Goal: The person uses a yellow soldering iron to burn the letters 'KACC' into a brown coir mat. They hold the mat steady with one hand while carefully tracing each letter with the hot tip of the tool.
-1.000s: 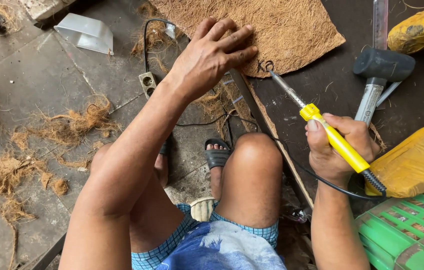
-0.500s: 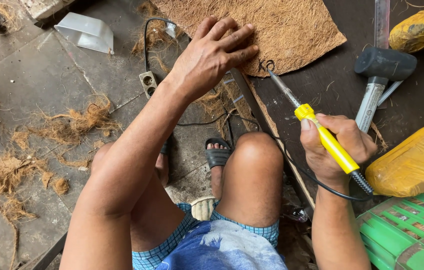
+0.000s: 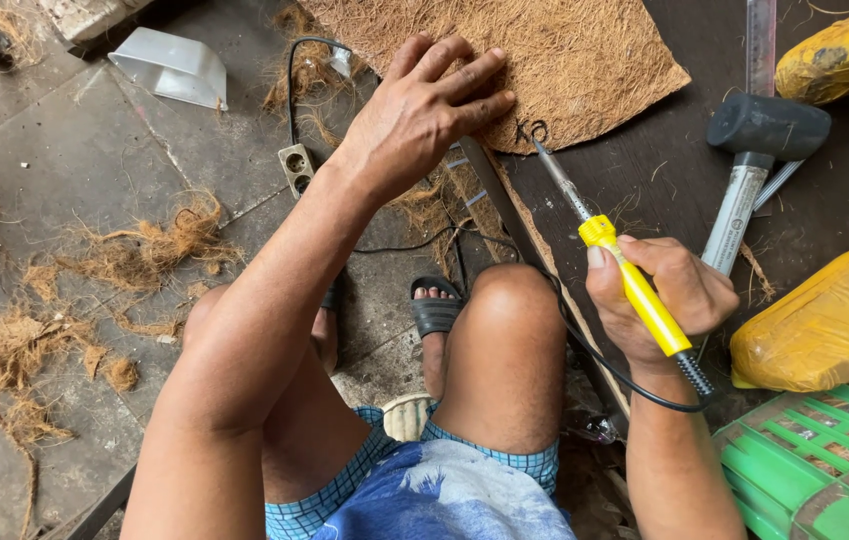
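Soft, even daylight fills the scene, bright without harsh glare. Shadows are faint and diffuse, deepest under the bent knee and thighs. The dark brown wooden board [image 3: 684, 170] reads dim. Focus is sharp throughout, with slight wide-angle stretching toward the corners and no motion blur.

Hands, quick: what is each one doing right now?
Left hand: open, pressed flat on the coir mat.
Right hand: closed in a grip around the yellow-handled soldering iron.
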